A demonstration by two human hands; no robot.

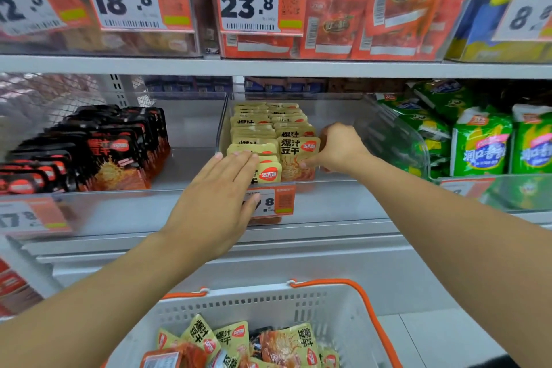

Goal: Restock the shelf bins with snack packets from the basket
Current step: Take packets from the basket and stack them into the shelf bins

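Yellow snack packets [268, 128] stand in rows in the clear middle bin [388, 128] on the lower shelf [268, 69], around frame centre. Your right hand [337, 148] pinches the front right packet [297, 158] at its right edge, thumb low, fingers curled around it, packet upright. Your left hand [218, 197] lies flat, fingers straight and released, tips pressing on the front-left packets at 9 o'clock of the held one. A price tag [279, 200] sits just below, partly covered by that hand. More yellow packets lie loose in the white basket [268, 302] with orange handles at 6 o'clock. Black packets [113, 146] fill the bin at 9 o'clock, green bags [478, 143] at 3 o'clock, red packets [373, 9] at 12 o'clock on the upper shelf.
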